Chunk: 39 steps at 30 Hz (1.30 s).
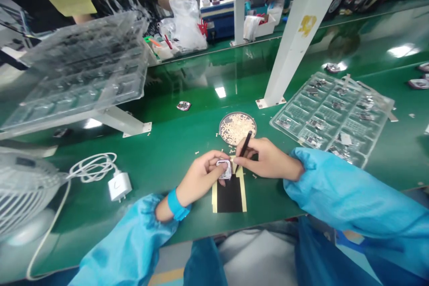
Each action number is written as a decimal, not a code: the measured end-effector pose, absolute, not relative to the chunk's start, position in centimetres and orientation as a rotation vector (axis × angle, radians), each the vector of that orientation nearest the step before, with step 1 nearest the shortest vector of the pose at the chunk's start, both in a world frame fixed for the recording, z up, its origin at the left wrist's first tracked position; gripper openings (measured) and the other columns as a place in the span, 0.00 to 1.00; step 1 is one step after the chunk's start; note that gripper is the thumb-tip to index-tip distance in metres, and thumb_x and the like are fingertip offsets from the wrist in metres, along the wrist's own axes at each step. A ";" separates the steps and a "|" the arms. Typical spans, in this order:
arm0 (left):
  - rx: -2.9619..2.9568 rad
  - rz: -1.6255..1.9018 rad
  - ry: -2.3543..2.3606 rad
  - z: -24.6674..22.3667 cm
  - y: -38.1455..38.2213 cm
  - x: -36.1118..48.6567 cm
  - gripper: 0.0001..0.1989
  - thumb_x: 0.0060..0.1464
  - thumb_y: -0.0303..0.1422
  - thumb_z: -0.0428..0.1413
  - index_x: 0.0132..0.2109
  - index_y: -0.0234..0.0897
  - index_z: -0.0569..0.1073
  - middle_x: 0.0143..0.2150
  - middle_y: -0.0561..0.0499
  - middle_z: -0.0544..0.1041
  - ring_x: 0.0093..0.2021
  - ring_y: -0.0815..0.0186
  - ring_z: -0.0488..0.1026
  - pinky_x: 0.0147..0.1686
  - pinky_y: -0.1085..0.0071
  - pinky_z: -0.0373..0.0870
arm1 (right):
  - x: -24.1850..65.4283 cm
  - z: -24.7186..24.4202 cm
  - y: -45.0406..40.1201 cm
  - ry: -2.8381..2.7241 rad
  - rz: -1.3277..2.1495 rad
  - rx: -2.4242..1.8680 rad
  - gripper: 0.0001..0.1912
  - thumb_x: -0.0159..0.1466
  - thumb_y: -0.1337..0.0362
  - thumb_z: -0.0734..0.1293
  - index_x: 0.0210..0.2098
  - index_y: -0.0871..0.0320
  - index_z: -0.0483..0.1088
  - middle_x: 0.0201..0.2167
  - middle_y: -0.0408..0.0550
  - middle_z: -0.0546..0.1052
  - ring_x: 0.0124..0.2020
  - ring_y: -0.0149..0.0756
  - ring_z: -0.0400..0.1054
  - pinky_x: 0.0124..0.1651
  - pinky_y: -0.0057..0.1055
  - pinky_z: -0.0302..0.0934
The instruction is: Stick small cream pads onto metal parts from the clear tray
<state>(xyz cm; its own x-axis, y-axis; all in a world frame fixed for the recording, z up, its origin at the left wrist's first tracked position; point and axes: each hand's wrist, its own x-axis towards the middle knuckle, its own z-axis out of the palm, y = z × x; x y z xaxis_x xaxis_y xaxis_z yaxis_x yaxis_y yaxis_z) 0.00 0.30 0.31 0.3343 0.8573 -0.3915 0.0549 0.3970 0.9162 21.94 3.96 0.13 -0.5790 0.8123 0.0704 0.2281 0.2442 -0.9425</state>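
In the head view, the left hand (203,172) has its grip pinching a small, rounded-square device housing (224,170) between thumb and fingers, above the far part of a black work mat (229,199) edged with yellow tape. The right hand (264,158) pinches a slim black hand tool (246,145), tip down just right of the housing; whether it is tweezers or a pen-like tool I cannot tell. The housing looks light and stiff, probably smooth enough to slip, with delicate innards; its outer rim seems the safest hold. The tool should be light and rigid, best taken along its shaft.

The counter (161,152) is glossy green. A round dish (237,128) of tiny parts sits just beyond the hands, a clear compartment tray (321,116) far right, and a white charger (119,186) left. Beyond stands a white post (291,35).
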 end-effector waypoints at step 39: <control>1.040 0.656 1.170 0.5 0.3 0.3 0.18 0.55 0.40 0.59 0.48 0.32 0.71 0.32 0.49 0.77 0.25 0.70 0.74 0.22 0.82 0.72 | 21.9 1.4 3.8 -1.999 0.915 -0.741 0.09 0.61 0.72 0.72 0.42 0.60 0.73 0.39 0.42 0.76 0.40 0.26 0.72 0.46 0.22 0.68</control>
